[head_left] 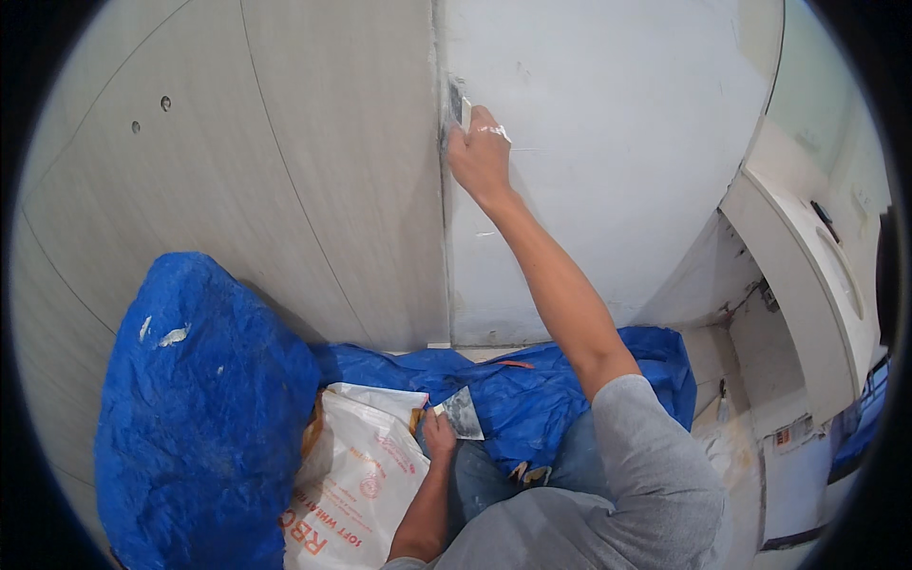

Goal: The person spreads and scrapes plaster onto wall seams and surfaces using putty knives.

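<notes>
My right hand (484, 157) is raised to the white wall panel (598, 180), fingers wrapped round a putty knife (461, 106). The knife's blade lies against the upright seam (442, 218) where the white panel meets a grey wood-grain panel (351, 171). White smears show on the knuckles. Down by my lap, my left hand (438, 434) is closed on a wide putty knife (462, 415). That blade is flat, pale and smeared with grey. Its handle is mostly hidden in the fingers.
A blue tarp (204, 399) covers a bulky heap at left and runs along the wall's foot. Beside my left arm lies a white printed sack (356, 475). To the right stands a curved white counter (798, 275) with a dark object (825, 220) on top. A small tool (723, 403) sits below it.
</notes>
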Tool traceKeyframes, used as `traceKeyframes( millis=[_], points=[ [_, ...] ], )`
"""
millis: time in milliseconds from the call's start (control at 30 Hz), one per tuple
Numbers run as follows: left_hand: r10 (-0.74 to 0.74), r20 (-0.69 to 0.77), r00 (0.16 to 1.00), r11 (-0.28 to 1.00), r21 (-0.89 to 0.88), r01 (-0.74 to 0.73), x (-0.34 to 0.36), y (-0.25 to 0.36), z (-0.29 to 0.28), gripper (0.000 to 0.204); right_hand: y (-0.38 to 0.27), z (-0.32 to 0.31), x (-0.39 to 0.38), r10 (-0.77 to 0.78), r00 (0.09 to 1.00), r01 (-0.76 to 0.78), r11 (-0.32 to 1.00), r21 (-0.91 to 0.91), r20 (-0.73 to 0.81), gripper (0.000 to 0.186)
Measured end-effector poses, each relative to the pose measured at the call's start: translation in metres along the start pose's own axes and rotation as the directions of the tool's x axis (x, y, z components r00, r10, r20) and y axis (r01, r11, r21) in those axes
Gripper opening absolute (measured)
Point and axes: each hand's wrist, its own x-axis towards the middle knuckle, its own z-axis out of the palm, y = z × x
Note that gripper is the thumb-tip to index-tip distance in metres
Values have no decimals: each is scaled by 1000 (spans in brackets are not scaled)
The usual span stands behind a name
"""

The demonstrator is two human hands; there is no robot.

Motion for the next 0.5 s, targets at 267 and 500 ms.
traceKeyframes(
  millis=[267, 500],
  points=[
    [-151, 79, 985, 988, -25, 153, 1, 5, -4, 34, -3, 14, 4, -22, 999, 23, 1000, 10, -39, 22],
    [-148, 32, 988, 989, -5, 148, 2, -2, 1, 34, 14, -8, -10, -51, 999, 51, 998, 30, -7, 23]
  ],
)
